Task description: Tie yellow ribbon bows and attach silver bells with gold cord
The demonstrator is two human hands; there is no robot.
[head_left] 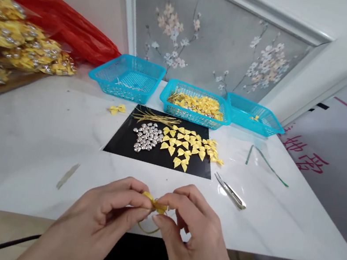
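Between my two hands, just above the table's front edge, is a yellow ribbon bow. My left hand pinches its left side between thumb and fingertips. My right hand has its thumb and forefinger closed at the bow's right side. A thin gold cord loops down below the bow. Beyond my hands lies a black mat. On it are silver beads, rows of yellow bows and a bundle of gold cords.
Tweezers lie right of the mat, near a green strip. Behind stand a left blue basket, a middle one holding bows, and a right one. Bagged bows are piled far left beside red plastic.
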